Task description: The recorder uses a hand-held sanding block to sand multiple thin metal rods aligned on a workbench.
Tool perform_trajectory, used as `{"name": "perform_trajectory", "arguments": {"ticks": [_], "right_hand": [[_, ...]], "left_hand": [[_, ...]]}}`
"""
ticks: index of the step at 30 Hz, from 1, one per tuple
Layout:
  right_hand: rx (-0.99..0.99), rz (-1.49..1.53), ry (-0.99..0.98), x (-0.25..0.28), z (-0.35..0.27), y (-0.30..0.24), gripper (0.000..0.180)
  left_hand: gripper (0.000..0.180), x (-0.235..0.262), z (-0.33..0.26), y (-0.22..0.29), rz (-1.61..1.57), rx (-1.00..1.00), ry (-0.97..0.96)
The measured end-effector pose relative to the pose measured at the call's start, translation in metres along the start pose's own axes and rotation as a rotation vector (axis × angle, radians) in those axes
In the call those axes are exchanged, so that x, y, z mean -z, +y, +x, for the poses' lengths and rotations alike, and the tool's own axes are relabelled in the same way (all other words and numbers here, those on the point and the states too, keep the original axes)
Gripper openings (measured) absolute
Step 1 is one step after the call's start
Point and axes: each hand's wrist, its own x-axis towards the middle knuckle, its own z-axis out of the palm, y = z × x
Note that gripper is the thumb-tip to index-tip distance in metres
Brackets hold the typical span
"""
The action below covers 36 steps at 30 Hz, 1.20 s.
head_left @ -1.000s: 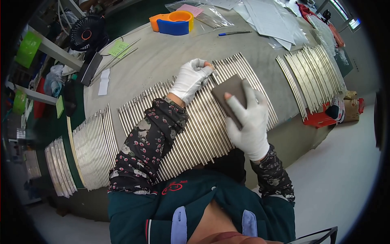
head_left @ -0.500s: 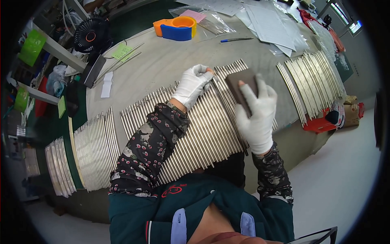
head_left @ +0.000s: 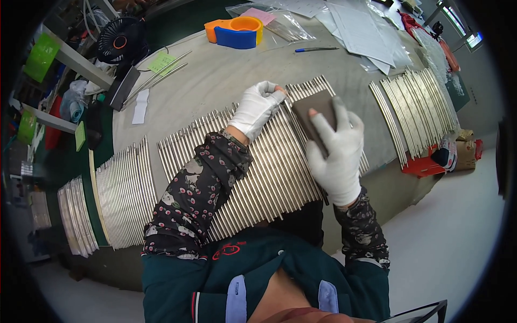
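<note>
My left hand (head_left: 258, 109), in a white glove with a bare fingertip, is closed in a pinch at the far end of the metal rods. It seems to grip one rod (head_left: 301, 148), partly hidden by the fingers. Around it lies a wide row of slim silvery rods (head_left: 258, 177), side by side. To its right, my gloved right hand (head_left: 338, 151) is closed on a flat brown-grey block (head_left: 314, 105) that looks like a sanding sponge. The block lies over the rods at the right part of the row, hiding some of them.
More rods lie in a bundle (head_left: 417, 110) at the right and a row (head_left: 126, 196) at the left. Beyond are an orange and blue tape dispenser (head_left: 237, 35), a blue pen (head_left: 316, 49), papers (head_left: 361, 32) and a black fan (head_left: 119, 42). A red box (head_left: 423, 164) stands right.
My right hand and the block have shifted slightly left. My left hand stays at nearly the same place, still pinching at the rods' far end.
</note>
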Motion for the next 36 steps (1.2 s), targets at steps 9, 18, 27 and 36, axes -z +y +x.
{"name": "perform_trajectory", "arguments": {"ticks": [9,18,27,36], "right_hand": [[0.076,0.084,0.055,-0.006,-0.005,0.003,0.044],[0.029,0.059,-0.013,0.001,-0.017,0.02,0.045],[-0.114,0.174,0.15,0.03,-0.053,0.065,0.05],[-0.283,0.179,0.094,0.051,-0.093,0.086,0.052]], "left_hand": [[0.017,-0.005,-0.006,0.005,0.01,0.028,0.001],[0.019,-0.01,-0.006,0.017,0.103,0.058,0.002],[0.041,0.003,0.011,0.026,1.426,-0.403,0.312],[0.074,-0.024,-0.107,-0.014,1.261,-0.749,-0.761]]}}
